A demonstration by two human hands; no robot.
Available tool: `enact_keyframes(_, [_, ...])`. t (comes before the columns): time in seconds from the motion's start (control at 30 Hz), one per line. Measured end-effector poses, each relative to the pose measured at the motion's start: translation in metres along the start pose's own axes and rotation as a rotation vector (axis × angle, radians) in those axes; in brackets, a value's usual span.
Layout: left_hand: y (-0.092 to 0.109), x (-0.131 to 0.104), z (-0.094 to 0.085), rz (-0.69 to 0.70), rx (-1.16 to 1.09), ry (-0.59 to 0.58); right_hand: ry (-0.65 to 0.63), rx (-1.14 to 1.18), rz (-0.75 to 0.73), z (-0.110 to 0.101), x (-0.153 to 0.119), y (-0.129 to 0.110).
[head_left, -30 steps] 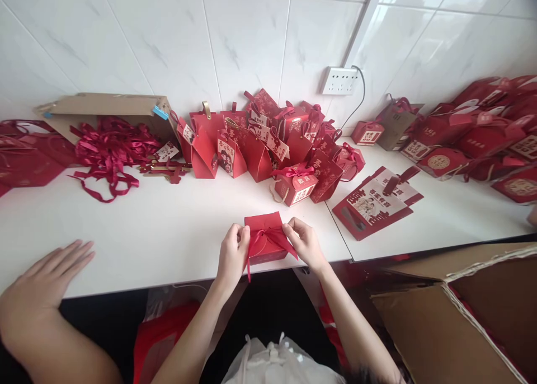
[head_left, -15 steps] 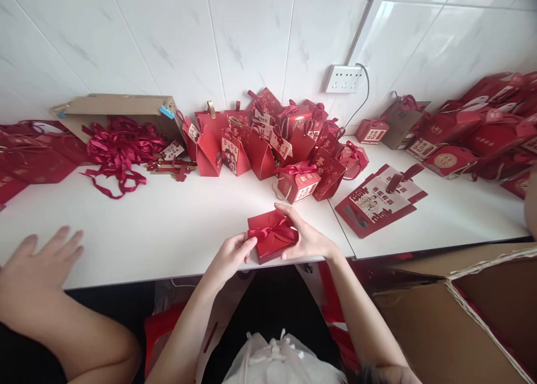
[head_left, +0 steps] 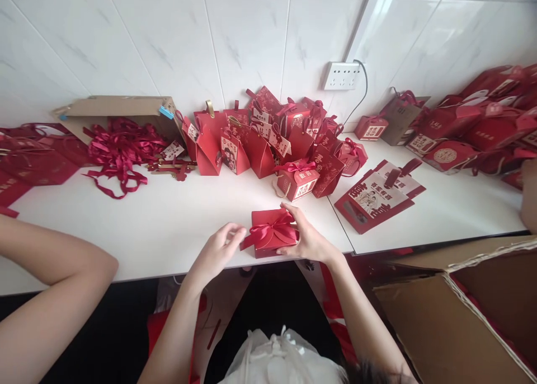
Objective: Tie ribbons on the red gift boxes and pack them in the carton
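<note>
A small red gift box (head_left: 262,219) tied with a red satin bow (head_left: 272,230) sits near the table's front edge. My right hand (head_left: 310,235) grips its right side, fingers at the back and thumb at the front. Just left of the box is my left hand (head_left: 220,249), its fingers loosely curled and apart, close to the bow's left ribbon tail. It appears to hold nothing. Behind the box stands another bowed red box (head_left: 298,181), printed with white labels.
Several red gift bags (head_left: 208,151) line the wall. A cardboard box (head_left: 121,103) spills red ribbons (head_left: 126,140) at left. Flat printed bags (head_left: 375,196) lie at right, below a pile of red boxes (head_left: 451,126). A co-worker's arm (head_left: 54,266) crosses the left front; an open carton (head_left: 419,317) stands lower right.
My left hand has come off the bow and shifted left, and the ribbon tail now sticks out to the left. The co-worker's hand has left view; their elbow now rests over the table edge.
</note>
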State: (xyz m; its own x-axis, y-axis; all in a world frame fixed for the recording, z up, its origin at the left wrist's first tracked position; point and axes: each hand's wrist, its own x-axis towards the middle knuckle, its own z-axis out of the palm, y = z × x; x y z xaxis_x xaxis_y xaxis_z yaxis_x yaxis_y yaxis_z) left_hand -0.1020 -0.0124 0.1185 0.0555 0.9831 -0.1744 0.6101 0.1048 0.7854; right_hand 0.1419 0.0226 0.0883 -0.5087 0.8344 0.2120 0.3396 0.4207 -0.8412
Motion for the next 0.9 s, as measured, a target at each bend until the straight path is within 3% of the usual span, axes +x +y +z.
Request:
enact_keyframes(0.17, [0.032,0.009,0.022,0.288,-0.052,0.121,0.133,-0.025,0.011,-0.001,-0.012,-0.004])
enact_keyframes(0.43, [0.078,-0.015,0.06,0.989,0.171,0.42,0.505,-0.367,-0.168,-0.018,-0.047,-0.035])
enact_keyframes(0.6, [0.1,-0.029,0.082,1.223,0.228,0.472,0.629,-0.434,-0.214,-0.031,-0.069,-0.047])
enact_keyframes(0.7, [0.109,-0.027,0.086,1.241,0.129,0.471,0.685,-0.462,-0.194,-0.041,-0.086,-0.052])
enact_keyframes(0.8, [0.119,-0.009,0.088,1.048,0.04,0.481,0.758,-0.524,-0.129,-0.051,-0.111,-0.057])
enact_keyframes(0.9, [0.132,0.021,0.102,0.856,0.126,0.363,0.953,-0.488,0.026,-0.064,-0.146,-0.062])
